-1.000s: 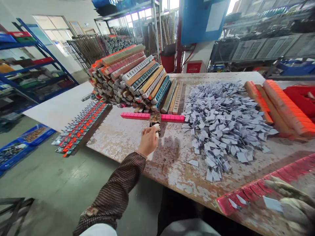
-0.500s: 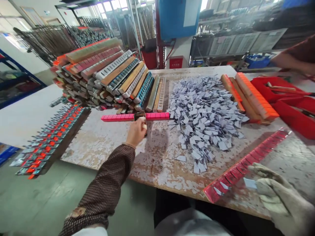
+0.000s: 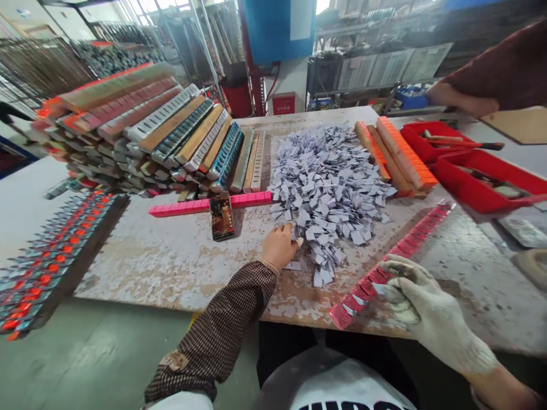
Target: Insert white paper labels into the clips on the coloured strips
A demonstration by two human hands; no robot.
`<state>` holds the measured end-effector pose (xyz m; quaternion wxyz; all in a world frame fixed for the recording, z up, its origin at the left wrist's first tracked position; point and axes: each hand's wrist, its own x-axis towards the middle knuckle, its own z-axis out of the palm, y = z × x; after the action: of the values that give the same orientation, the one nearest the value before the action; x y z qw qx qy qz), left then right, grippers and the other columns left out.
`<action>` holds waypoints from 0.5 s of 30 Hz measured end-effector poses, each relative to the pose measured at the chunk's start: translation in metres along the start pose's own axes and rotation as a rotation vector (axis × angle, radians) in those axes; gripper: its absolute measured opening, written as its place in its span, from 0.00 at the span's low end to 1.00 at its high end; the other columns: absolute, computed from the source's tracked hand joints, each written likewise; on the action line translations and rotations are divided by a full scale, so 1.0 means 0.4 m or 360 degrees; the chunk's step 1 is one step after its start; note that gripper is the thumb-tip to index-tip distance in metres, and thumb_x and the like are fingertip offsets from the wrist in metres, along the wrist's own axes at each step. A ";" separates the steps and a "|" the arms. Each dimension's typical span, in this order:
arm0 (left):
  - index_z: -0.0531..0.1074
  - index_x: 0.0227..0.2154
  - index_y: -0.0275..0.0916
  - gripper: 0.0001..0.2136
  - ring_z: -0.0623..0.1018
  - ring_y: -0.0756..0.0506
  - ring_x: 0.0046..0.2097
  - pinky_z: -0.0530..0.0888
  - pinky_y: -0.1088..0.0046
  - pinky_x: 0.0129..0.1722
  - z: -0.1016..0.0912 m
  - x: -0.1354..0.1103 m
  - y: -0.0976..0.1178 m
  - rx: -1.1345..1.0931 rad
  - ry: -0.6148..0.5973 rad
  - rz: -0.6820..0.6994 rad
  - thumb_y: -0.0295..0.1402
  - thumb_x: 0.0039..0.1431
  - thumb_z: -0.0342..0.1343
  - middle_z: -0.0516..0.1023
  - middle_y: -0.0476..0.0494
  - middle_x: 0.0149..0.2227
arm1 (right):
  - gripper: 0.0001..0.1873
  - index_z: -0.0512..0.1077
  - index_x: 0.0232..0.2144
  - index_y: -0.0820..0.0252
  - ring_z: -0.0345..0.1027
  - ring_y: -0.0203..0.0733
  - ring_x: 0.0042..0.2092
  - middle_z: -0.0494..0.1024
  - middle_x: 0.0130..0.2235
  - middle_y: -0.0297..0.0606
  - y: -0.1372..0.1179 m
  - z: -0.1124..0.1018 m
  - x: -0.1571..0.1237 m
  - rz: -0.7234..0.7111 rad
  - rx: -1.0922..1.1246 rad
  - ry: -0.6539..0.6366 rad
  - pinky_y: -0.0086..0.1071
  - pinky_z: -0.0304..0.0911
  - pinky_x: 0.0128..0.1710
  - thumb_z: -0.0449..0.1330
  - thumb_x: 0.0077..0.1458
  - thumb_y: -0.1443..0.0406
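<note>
At the near edge of a heap of small flat grey-white pieces (image 3: 325, 182) is my bare left hand (image 3: 280, 247), palm down, its thumb apart from bent fingers; nothing shows in it. A finger of that hand has a white cover. My right hand (image 3: 421, 307), in a whitish knit glove, pinches one small flat piece (image 3: 378, 288) beside a red slotted bar (image 3: 404, 246). Two similar pieces stand in slots at the bar's near end. A phone (image 3: 221, 217) with a lit screen leans on a pink segmented bar (image 3: 179, 208).
Many slotted bars (image 3: 171, 131) are stacked at the back left. Bars set with pieces (image 3: 55, 256) lie at the left edge. Orange-topped bars (image 3: 404, 151) rest right of the heap. Red bins (image 3: 491, 182) hold tools. Another person's arm (image 3: 470, 94) reaches in at upper right.
My left hand has left the phone and moved right to the heap. My right hand, with its piece, has come in closer to the red bar. The view has turned rightward.
</note>
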<state>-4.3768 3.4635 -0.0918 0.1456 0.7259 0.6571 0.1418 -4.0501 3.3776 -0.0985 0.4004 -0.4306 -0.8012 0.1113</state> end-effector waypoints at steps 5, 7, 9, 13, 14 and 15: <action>0.70 0.45 0.37 0.09 0.79 0.37 0.46 0.71 0.63 0.46 0.012 0.028 0.003 -0.0168 0.0014 -0.0143 0.27 0.62 0.57 0.78 0.33 0.46 | 0.05 0.67 0.38 0.56 0.67 0.54 0.62 0.75 0.56 0.45 0.006 0.009 0.003 -0.0322 -0.0359 -0.0115 0.49 0.73 0.55 0.59 0.64 0.71; 0.69 0.40 0.38 0.06 0.79 0.39 0.42 0.71 0.65 0.44 0.012 0.023 -0.002 -0.0274 0.0038 -0.0179 0.25 0.60 0.56 0.78 0.38 0.41 | 0.04 0.68 0.39 0.57 0.66 0.54 0.62 0.75 0.55 0.45 0.001 0.015 0.009 -0.0375 -0.0459 -0.0151 0.49 0.72 0.57 0.60 0.64 0.70; 0.68 0.36 0.39 0.06 0.77 0.41 0.40 0.70 0.67 0.42 0.011 0.007 -0.006 -0.0393 0.0073 -0.0201 0.23 0.59 0.56 0.76 0.42 0.36 | 0.03 0.69 0.39 0.58 0.66 0.54 0.62 0.75 0.54 0.45 -0.008 0.020 0.020 -0.0408 -0.0507 -0.0176 0.50 0.71 0.57 0.60 0.64 0.70; 0.69 0.35 0.38 0.02 0.77 0.44 0.38 0.71 0.69 0.41 0.012 -0.046 -0.003 -0.0719 0.0098 -0.0191 0.26 0.60 0.56 0.77 0.45 0.34 | 0.03 0.69 0.37 0.59 0.67 0.54 0.60 0.76 0.52 0.46 -0.027 0.020 0.039 -0.0453 -0.0519 -0.0223 0.51 0.70 0.57 0.58 0.64 0.70; 0.70 0.37 0.37 0.02 0.78 0.45 0.38 0.72 0.70 0.41 0.013 -0.062 0.000 -0.0821 0.0089 -0.0179 0.28 0.61 0.56 0.78 0.45 0.35 | 0.04 0.69 0.36 0.59 0.68 0.54 0.59 0.76 0.51 0.46 -0.030 0.020 0.041 -0.0460 -0.0518 -0.0228 0.51 0.70 0.57 0.58 0.64 0.71; 0.71 0.40 0.37 0.05 0.79 0.45 0.39 0.73 0.70 0.41 0.014 -0.079 0.003 -0.0918 0.0077 -0.0168 0.29 0.62 0.56 0.79 0.45 0.36 | 0.04 0.69 0.35 0.59 0.68 0.54 0.59 0.76 0.51 0.47 -0.032 0.021 0.042 -0.0465 -0.0517 -0.0233 0.50 0.70 0.56 0.57 0.64 0.71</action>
<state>-4.3765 3.4318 -0.0969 0.3374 0.6158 0.6298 0.3321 -4.0693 3.3843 -0.0881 0.2784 -0.3598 -0.8893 -0.0474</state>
